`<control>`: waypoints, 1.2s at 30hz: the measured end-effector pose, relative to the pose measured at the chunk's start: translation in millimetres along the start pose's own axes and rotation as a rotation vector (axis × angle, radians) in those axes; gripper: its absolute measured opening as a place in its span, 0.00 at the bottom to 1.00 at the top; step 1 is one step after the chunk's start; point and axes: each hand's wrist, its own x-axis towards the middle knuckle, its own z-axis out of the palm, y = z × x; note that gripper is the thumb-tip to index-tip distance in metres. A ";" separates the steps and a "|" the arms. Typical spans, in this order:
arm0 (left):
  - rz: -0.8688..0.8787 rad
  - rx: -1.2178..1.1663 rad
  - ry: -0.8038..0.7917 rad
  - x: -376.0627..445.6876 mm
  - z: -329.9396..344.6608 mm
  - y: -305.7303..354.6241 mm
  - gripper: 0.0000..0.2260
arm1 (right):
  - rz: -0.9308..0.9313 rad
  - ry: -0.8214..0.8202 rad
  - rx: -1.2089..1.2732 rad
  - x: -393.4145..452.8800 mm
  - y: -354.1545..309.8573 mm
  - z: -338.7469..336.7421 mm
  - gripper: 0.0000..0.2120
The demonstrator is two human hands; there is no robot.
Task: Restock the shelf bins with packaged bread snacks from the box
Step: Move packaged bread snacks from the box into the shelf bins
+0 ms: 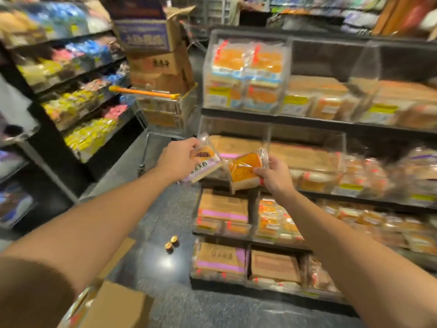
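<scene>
- Both our bare arms reach forward, towards the clear plastic shelf bin on the second tier.
- Our left hand curls its fingers round a clear-wrapped bread snack with a purple label, tilted, just in front of the bin's left end.
- Our right hand pinches an orange-printed clear packet of bread by its right edge, thumb on top.
- The two packets touch at their inner corners.
- The purple label's white characters are too blurred to read.
- A brown cardboard box sits open at our feet.
- A wire shopping trolley with an orange handle stands stacked with cartons.
</scene>
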 end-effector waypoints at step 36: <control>0.208 0.327 0.144 261.6 249.3 51.2 0.12 | 0.165 0.287 0.055 292.7 133.7 -72.1 0.11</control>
